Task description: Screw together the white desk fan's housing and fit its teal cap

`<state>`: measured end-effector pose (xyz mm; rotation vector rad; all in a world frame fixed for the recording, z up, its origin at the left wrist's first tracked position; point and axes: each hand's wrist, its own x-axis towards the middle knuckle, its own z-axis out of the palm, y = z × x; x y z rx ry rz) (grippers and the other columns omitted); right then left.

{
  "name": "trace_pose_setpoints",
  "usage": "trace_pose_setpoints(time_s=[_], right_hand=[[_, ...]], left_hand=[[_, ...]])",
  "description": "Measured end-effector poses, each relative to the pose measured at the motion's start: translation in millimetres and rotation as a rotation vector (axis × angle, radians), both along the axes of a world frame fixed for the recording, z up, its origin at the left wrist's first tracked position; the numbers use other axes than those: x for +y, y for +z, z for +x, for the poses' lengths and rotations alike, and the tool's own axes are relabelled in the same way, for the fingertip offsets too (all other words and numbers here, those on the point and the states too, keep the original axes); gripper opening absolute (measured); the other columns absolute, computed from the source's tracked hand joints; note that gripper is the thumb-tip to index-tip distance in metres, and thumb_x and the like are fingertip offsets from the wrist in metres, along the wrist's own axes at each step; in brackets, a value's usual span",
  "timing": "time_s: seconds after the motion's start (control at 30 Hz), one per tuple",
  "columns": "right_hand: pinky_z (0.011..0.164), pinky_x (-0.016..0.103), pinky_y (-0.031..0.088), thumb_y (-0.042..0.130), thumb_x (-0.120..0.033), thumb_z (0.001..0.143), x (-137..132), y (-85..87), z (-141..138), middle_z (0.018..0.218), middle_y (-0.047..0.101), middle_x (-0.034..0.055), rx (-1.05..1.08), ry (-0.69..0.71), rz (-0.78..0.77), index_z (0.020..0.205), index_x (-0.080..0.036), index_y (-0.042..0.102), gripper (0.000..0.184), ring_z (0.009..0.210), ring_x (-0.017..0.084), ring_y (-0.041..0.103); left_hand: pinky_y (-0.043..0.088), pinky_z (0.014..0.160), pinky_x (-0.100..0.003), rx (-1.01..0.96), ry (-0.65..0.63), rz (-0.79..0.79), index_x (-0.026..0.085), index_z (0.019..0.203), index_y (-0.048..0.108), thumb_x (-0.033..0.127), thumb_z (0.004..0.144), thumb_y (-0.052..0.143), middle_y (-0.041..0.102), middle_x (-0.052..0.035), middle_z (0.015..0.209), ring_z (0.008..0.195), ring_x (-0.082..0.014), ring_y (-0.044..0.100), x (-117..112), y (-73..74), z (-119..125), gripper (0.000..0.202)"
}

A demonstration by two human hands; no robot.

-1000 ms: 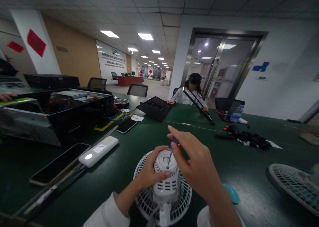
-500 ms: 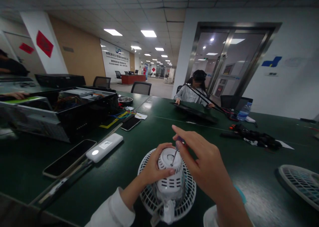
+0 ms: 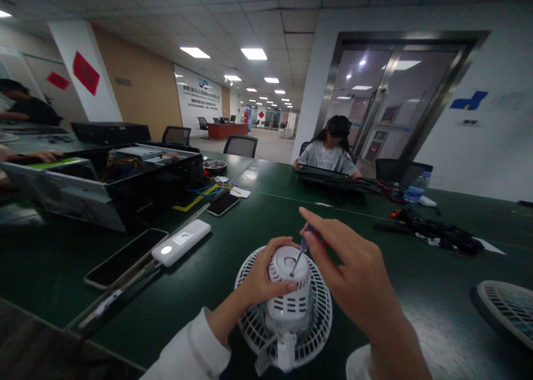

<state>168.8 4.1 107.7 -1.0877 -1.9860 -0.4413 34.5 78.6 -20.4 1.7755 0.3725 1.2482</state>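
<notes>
A white fan lies on its round grille on the green table, its motor housing facing up. My left hand wraps around the housing, thumb on the near side and fingers over the far side. Between thumb and fingers, my right hand pinches a screwdriver with a translucent purple-blue handle. Its thin shaft slants down, and the tip meets a small dark hole in the top of the housing. The index finger of that hand points out past the handle.
On the left are a power bank, two phones and an opened computer case. Another fan grille lies at the right edge. Across the table a person holds a dark flat panel, near a water bottle.
The view has shifted slightly left. My left hand keeps its hold on the fan, and the screwdriver stays at the hole with its handle now more visible. The person's panel has been lowered.
</notes>
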Motion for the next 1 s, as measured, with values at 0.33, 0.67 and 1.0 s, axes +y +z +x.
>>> trace_pose_setpoints(time_s=[0.33,0.67,1.0], right_hand=[[0.073,0.034,0.052,0.039,-0.02,0.09,7,-4.9,0,0.094,0.068,0.0108,0.005,-0.055,-0.011,0.112,-0.01,0.058,0.031,0.086,0.019,0.063],[0.064,0.03,0.05,0.041,-0.016,0.089,8,-6.1,-7,0.083,0.068,0.008,-0.028,-0.034,0.052,0.116,-0.011,0.056,0.032,0.073,0.018,0.063],[0.072,0.028,0.049,0.047,-0.015,0.088,15,-14.9,-20,0.088,0.068,0.0085,0.061,-0.002,0.122,0.107,-0.011,0.058,0.023,0.08,0.017,0.062]], left_hand=[[0.034,0.1,-0.043,-0.007,-0.119,-0.058,0.021,0.131,0.031,0.046,0.058,0.078,0.051,-0.0106,0.121,0.114,-0.0283,0.048,6,2.4,-5,0.09],[0.039,0.095,-0.039,0.036,-0.177,-0.103,0.022,0.124,0.043,0.037,0.052,0.081,0.056,-0.0057,0.113,0.105,-0.0252,0.053,13,4.5,-12,0.083],[0.043,0.085,-0.032,0.034,-0.026,-0.123,0.017,0.113,0.054,0.036,0.053,0.079,0.06,-0.0037,0.103,0.094,-0.0228,0.055,7,-1.2,-8,0.067]])
